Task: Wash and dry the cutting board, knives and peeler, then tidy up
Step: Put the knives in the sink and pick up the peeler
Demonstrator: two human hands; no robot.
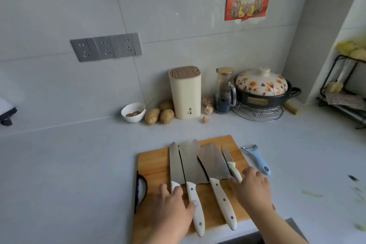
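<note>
A wooden cutting board (153,161) lies on the grey counter near the front edge. Several white-handled knives lie side by side on it: a long slim knife (175,163), two cleavers (191,161) (213,161) and a small paring knife (227,157). A light blue peeler (257,158) lies on the counter just right of the board. My left hand (174,207) rests flat over the handles of the slim knife and the left cleaver. My right hand (251,188) lies with fingers spread over the paring knife's handle.
A cream knife block (186,93) stands at the wall, with potatoes (159,114), a white bowl (133,112), garlic, a glass jug (225,91) and a flowered clay pot (261,87) around it. A black rack (344,89) stands at the far right.
</note>
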